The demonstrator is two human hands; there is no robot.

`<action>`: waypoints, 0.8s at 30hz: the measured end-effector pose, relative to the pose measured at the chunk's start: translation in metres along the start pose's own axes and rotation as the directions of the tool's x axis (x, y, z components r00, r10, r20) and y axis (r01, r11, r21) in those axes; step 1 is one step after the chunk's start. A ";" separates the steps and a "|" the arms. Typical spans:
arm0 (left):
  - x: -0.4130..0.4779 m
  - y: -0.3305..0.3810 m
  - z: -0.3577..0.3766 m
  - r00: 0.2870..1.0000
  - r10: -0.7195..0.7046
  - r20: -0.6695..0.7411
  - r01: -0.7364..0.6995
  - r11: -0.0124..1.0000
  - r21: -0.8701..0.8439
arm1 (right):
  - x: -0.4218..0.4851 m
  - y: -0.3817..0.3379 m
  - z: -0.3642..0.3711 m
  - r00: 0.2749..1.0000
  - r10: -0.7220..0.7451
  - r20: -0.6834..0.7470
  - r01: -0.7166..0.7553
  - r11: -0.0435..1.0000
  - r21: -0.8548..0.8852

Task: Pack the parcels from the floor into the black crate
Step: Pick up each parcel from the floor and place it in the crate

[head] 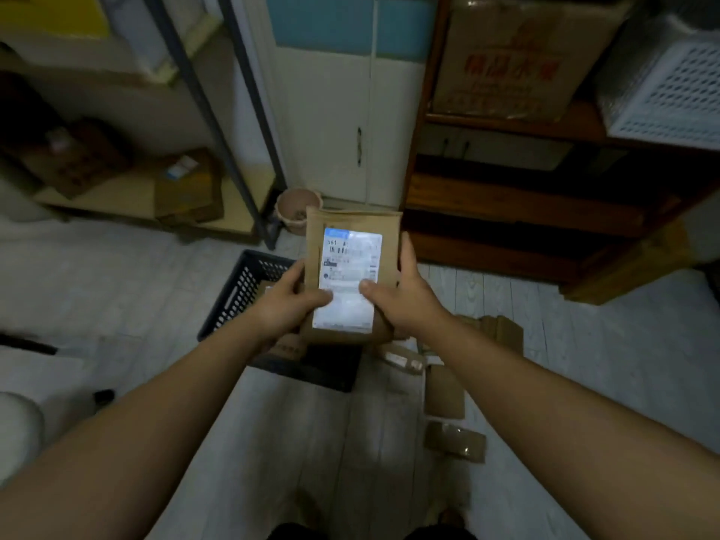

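Observation:
I hold a brown paper parcel (389, 224) with a white shipping label upright in front of me, above the black crate (237, 294). My left hand (286, 302) grips its left edge, thumb pressed on the label. My right hand (401, 294) grips the right edge, thumb also on the label. The perforated crate sits on the floor below, with a brown parcel partly visible inside behind my left hand. Several brown parcels (456, 442) lie on the floor to the right of the crate.
A metal shelf unit (218, 122) with cardboard boxes stands at the left. A dark wooden shelf (506, 196) with a carton and a white basket (678, 91) is at the right. A pinkish bucket (296, 208) sits by a white cabinet behind the crate.

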State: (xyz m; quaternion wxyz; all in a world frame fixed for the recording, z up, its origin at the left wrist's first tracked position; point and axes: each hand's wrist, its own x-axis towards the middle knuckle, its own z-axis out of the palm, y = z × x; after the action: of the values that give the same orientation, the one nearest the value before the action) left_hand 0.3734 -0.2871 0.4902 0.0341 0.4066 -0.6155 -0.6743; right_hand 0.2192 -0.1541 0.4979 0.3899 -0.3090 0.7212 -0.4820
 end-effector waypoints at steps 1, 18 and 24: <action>-0.007 0.006 -0.016 1.000 0.012 -0.020 -0.012 1.000 0.006 | -0.006 -0.009 0.015 1.000 -0.001 0.020 0.002 1.000 -0.025; 0.024 0.061 -0.087 0.998 0.015 0.056 -0.032 0.945 0.326 | 0.030 -0.046 0.058 0.998 -0.055 0.032 0.059 0.987 -0.152; 0.093 0.020 -0.091 0.998 0.011 0.066 -0.038 0.906 0.422 | 0.085 0.003 0.078 0.999 0.017 0.035 -0.011 0.984 -0.177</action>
State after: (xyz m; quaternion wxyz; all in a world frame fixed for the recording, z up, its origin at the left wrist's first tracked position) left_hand 0.3558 -0.4157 0.4682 -0.0657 0.3755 -0.7527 -0.5368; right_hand 0.2432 -0.2582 0.4549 0.3771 -0.3460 0.7562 -0.4077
